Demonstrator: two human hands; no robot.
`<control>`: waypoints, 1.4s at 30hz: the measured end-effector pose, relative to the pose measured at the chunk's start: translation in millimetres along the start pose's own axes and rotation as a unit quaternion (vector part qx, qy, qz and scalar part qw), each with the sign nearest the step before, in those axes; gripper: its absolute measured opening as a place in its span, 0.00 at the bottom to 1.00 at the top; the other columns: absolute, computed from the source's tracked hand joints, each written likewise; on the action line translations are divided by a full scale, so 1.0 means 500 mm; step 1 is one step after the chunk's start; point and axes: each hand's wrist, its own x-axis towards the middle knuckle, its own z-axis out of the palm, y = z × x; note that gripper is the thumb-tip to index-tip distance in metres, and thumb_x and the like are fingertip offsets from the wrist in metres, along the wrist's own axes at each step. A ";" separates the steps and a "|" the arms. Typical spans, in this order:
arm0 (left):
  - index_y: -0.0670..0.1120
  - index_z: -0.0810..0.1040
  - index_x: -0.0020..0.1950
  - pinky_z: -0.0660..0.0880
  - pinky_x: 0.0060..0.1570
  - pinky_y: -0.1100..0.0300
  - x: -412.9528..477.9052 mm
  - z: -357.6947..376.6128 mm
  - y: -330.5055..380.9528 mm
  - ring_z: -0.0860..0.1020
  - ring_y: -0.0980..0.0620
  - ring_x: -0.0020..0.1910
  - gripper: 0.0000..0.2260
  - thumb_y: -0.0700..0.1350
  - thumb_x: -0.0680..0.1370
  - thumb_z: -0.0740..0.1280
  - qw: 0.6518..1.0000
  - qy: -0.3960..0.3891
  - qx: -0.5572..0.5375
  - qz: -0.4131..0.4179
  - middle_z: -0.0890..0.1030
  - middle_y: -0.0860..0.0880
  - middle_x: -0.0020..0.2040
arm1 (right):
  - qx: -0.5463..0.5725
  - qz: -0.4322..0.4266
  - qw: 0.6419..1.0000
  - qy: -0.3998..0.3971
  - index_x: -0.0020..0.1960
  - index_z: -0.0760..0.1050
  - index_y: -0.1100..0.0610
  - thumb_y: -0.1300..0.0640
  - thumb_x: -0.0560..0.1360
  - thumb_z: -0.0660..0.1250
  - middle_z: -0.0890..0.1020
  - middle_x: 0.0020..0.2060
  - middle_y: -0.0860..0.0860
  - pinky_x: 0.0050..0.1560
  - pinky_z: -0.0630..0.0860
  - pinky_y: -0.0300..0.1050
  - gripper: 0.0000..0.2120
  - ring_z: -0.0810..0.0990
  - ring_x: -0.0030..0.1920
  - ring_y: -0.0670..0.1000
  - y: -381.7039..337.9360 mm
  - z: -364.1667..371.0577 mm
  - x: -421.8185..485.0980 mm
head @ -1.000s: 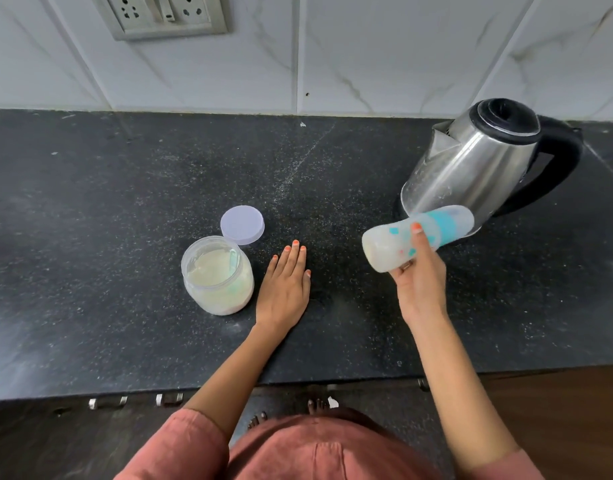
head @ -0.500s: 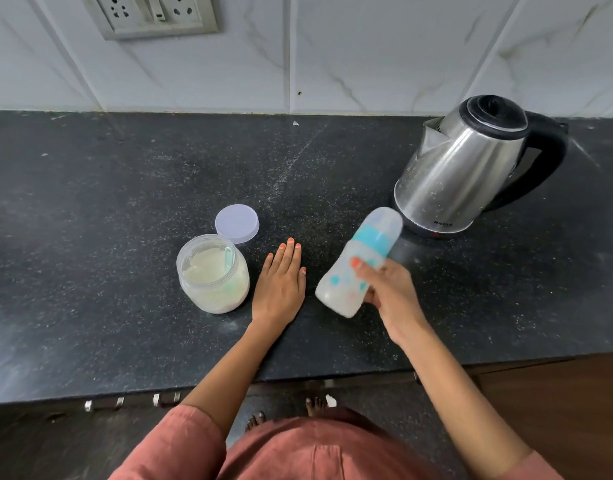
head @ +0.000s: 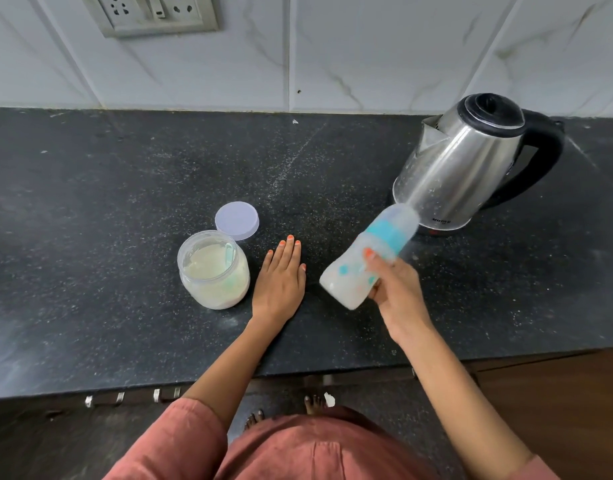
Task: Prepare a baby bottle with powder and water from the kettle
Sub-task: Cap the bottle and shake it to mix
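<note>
Bottle: a translucent plastic baby bottle with a teal collar, a clear domed cap and coloured dots held milky white liquid; it was blurred and tilted, cap end pointing up towards the kettle.
Right hand: the right hand gripped the bottle's lower body, its fingers curled round it, above the worktop.
Left hand: the left hand lay palm down on the worktop, fingers straight and together, holding nothing, just beside the jar.
Jar: a round clear plastic jar of pale cream powder stood uncovered, a pale scoop handle inside it.
Lid: a flat, round lilac plastic lid lay just behind the jar.
Kettle: a shiny steel electric kettle with a black lid and handle stood behind the bottle, to the right.
Worktop: a black speckled stone worktop, dusted with white powder.
Wall: white marbled tiles with a grey socket plate.
</note>
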 end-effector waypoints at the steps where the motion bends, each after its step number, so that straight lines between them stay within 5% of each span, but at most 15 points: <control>1: 0.44 0.49 0.76 0.41 0.72 0.58 -0.001 0.000 0.000 0.48 0.52 0.76 0.22 0.47 0.82 0.46 1.000 0.003 0.000 0.001 0.49 0.47 0.77 | 0.079 -0.007 0.996 0.029 0.52 0.76 0.55 0.53 0.65 0.70 0.85 0.44 0.48 0.39 0.80 0.41 0.17 0.83 0.46 0.46 -0.011 -0.002 0.009; 4: 0.44 0.49 0.76 0.41 0.72 0.58 -0.002 0.001 0.000 0.48 0.52 0.76 0.22 0.47 0.82 0.46 1.000 0.005 0.000 0.003 0.50 0.48 0.77 | 0.164 -0.033 0.982 0.083 0.56 0.73 0.53 0.55 0.74 0.65 0.82 0.49 0.49 0.43 0.81 0.42 0.11 0.82 0.49 0.46 -0.028 -0.004 0.028; 10: 0.43 0.50 0.76 0.42 0.72 0.58 0.001 0.005 -0.002 0.48 0.51 0.76 0.22 0.47 0.82 0.47 1.000 0.001 0.004 0.001 0.50 0.47 0.77 | -0.124 -0.016 0.991 -0.037 0.46 0.78 0.52 0.50 0.57 0.73 0.85 0.40 0.46 0.41 0.80 0.41 0.18 0.83 0.44 0.46 0.011 0.003 -0.024; 15: 0.43 0.50 0.76 0.42 0.72 0.58 -0.001 0.003 -0.001 0.48 0.51 0.76 0.22 0.47 0.82 0.47 1.000 0.008 0.004 0.003 0.50 0.47 0.77 | 0.128 -0.041 0.988 0.077 0.53 0.75 0.53 0.58 0.71 0.68 0.83 0.46 0.47 0.42 0.81 0.42 0.11 0.82 0.47 0.45 -0.013 0.007 0.017; 21: 0.43 0.49 0.76 0.41 0.72 0.58 0.000 0.003 -0.002 0.47 0.51 0.76 0.22 0.47 0.82 0.46 1.000 -0.002 0.002 0.002 0.49 0.47 0.77 | -0.149 -0.037 0.987 -0.050 0.46 0.78 0.51 0.53 0.59 0.73 0.85 0.39 0.44 0.42 0.80 0.39 0.16 0.83 0.44 0.45 0.009 0.009 -0.023; 27: 0.43 0.50 0.76 0.42 0.72 0.57 -0.002 0.002 -0.001 0.49 0.51 0.76 0.22 0.47 0.82 0.46 1.000 0.006 0.002 0.004 0.50 0.47 0.77 | 0.129 -0.060 0.986 0.089 0.53 0.74 0.52 0.58 0.72 0.67 0.83 0.46 0.47 0.44 0.81 0.42 0.09 0.83 0.45 0.44 -0.021 0.008 0.026; 33: 0.43 0.49 0.76 0.41 0.72 0.58 0.001 0.005 -0.004 0.48 0.51 0.76 0.22 0.47 0.82 0.47 1.000 -0.002 0.000 0.002 0.50 0.47 0.77 | -0.159 -0.026 0.986 -0.028 0.45 0.78 0.51 0.54 0.60 0.74 0.84 0.40 0.45 0.44 0.80 0.43 0.14 0.82 0.45 0.46 0.013 0.011 -0.014; 38: 0.43 0.50 0.76 0.42 0.72 0.58 -0.002 0.005 -0.002 0.48 0.51 0.76 0.22 0.47 0.82 0.46 1.000 0.008 0.004 0.002 0.50 0.47 0.77 | 0.113 -0.069 0.985 0.107 0.57 0.73 0.53 0.56 0.71 0.68 0.81 0.49 0.47 0.47 0.80 0.43 0.14 0.82 0.48 0.45 -0.016 0.013 0.024; 42: 0.43 0.50 0.76 0.42 0.72 0.58 -0.001 0.005 -0.002 0.48 0.51 0.76 0.22 0.47 0.82 0.47 1.000 0.005 0.000 0.001 0.50 0.47 0.77 | -0.051 -0.059 0.996 0.052 0.51 0.75 0.51 0.58 0.71 0.69 0.82 0.46 0.46 0.45 0.80 0.41 0.10 0.82 0.48 0.45 0.007 0.019 0.003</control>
